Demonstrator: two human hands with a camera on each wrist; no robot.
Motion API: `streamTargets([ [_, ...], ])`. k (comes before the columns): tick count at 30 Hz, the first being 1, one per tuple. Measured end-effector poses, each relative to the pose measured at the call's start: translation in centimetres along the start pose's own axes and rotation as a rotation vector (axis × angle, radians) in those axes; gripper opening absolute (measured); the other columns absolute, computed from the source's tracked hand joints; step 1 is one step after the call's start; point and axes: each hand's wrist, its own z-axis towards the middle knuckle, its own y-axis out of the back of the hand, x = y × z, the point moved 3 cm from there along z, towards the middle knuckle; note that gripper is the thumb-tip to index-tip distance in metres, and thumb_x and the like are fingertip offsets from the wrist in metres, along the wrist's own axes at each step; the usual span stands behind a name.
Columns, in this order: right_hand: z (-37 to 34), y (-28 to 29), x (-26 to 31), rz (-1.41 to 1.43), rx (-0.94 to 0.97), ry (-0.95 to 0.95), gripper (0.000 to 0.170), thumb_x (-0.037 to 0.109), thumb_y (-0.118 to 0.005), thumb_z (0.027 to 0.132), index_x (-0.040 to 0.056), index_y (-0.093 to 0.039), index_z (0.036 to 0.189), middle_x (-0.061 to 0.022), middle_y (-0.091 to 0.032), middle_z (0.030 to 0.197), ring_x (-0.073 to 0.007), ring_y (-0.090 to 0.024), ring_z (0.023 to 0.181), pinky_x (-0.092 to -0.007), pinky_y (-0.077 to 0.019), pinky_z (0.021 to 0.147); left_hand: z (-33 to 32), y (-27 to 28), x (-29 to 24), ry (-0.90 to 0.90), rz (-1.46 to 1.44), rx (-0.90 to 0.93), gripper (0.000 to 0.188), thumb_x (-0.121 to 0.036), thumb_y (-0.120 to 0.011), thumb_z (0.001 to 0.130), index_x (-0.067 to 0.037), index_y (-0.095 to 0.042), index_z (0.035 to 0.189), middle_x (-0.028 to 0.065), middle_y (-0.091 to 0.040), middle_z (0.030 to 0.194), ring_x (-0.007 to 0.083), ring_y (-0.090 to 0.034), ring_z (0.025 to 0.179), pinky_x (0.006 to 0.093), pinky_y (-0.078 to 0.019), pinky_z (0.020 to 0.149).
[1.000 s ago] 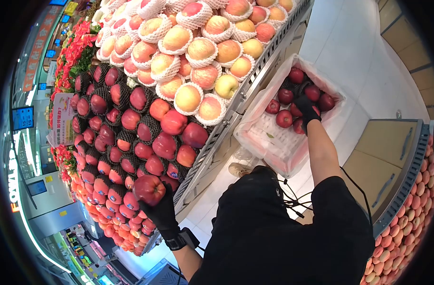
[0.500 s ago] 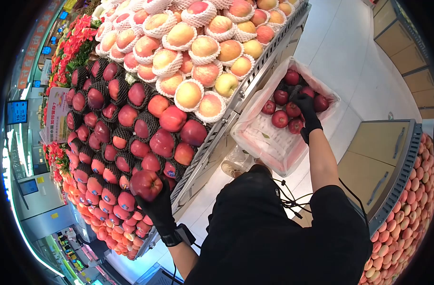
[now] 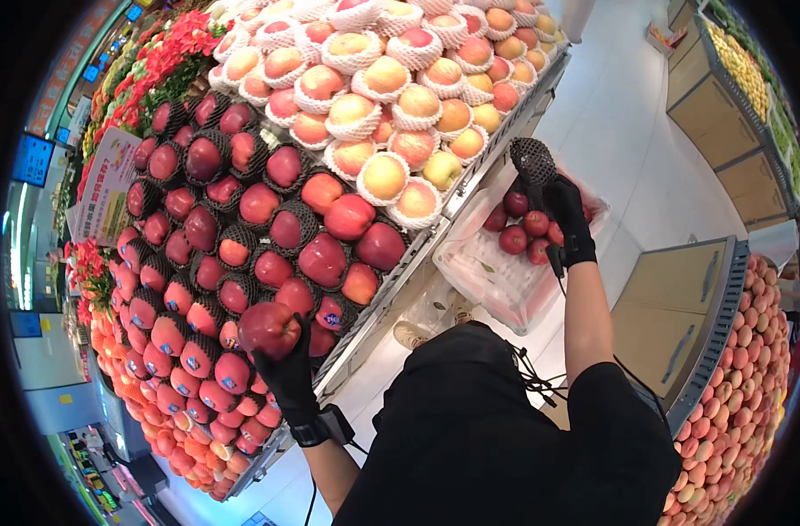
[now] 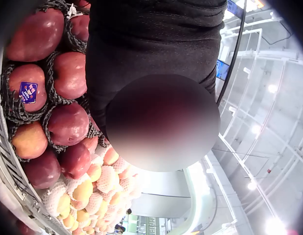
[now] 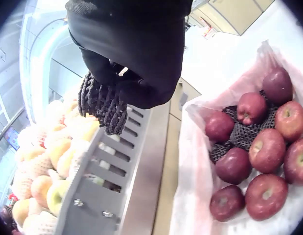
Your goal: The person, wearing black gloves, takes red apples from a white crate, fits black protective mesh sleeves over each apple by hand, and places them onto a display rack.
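A large red apple [image 3: 269,330] is held in my black-gloved left hand [image 3: 286,381], above the near rows of the red apple display. In the left wrist view the glove [image 4: 151,49] fills the top, and a blurred round patch covers what it holds. My right hand [image 3: 570,219], gloved too, pinches a black foam net sleeve [image 5: 103,105] by one end. The sleeve's free end points away from me, between the display's slatted rail and a lined crate [image 3: 457,263]. Several red apples [image 5: 267,151] lie in that crate, with more black netting [image 5: 244,134] among them.
Apples in white foam nets [image 3: 387,175] are heaped at the far part of the display, behind its slatted metal rail [image 5: 105,166]. At the right stands a cabinet [image 3: 654,324] beside a bank of peach-coloured fruit [image 3: 733,394]. Loose cables [image 3: 536,373] hang near my waist.
My right hand has risen out of the crate with the black net sleeve and moved forward. The left hand still holds the apple in nearly the same place.
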Motion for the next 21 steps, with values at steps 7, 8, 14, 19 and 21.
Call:
streamTargets([
  [7,-2.8,-11.9,4.4,-0.031,0.173,0.191,0.018,0.003,-0.051,0.086,0.0011,-0.061,0.102,-0.0029,-0.062,0.084,-0.0137,-0.058,0.071,-0.0253,-0.0489,0.063,1.7,2.6,-0.9,0.197,-0.038,0.119,0.035,-0.021,-0.081,0.075,0.001,-0.064,0.097,0.0095,-0.067,0.094,0.0188,-0.065,0.085,0.0290,-0.0508,0.081],
  [8,-3.1,-13.2,4.7,-0.215,0.176,0.273,0.021,0.002,-0.052,0.086,0.0001,-0.060,0.104,-0.0046,-0.063,0.087,-0.0158,-0.060,0.074,-0.0271,-0.0503,0.066,2.0,3.0,-0.9,0.247,-0.048,0.140,0.033,-0.020,-0.080,0.076,0.001,-0.065,0.097,0.0095,-0.068,0.094,0.0183,-0.065,0.085,0.0288,-0.0507,0.081],
  [14,-6.8,-22.4,5.9,-0.151,0.386,0.199,0.033,0.002,-0.052,0.081,-0.0074,-0.058,0.112,-0.0137,-0.065,0.102,-0.0260,-0.065,0.091,-0.0379,-0.0537,0.084,-0.6,2.1,7.1,0.205,-0.243,0.138,0.030,-0.020,-0.077,0.079,0.000,-0.065,0.098,0.0101,-0.068,0.095,0.0194,-0.065,0.087,0.0288,-0.0501,0.081],
  [19,-8.2,-28.8,4.3,-0.058,0.514,0.080,0.035,0.004,-0.049,0.085,-0.0092,-0.057,0.117,-0.0150,-0.065,0.107,-0.0242,-0.064,0.097,-0.0368,-0.0534,0.087,-4.6,1.5,13.7,0.300,-0.254,0.287,0.018,-0.016,-0.067,0.085,-0.005,-0.067,0.099,0.0131,-0.067,0.098,0.0230,-0.064,0.091,0.0358,-0.0489,0.083],
  [21,-8.8,-31.1,3.8,-0.189,0.368,0.097,0.032,0.009,-0.052,0.089,-0.0078,-0.059,0.115,-0.0135,-0.065,0.105,-0.0217,-0.065,0.093,-0.0344,-0.0539,0.085,-5.3,1.2,15.4,0.260,-0.254,0.376,0.015,-0.011,-0.068,0.083,-0.004,-0.067,0.096,0.0131,-0.067,0.095,0.0240,-0.064,0.087,0.0366,-0.0492,0.078],
])
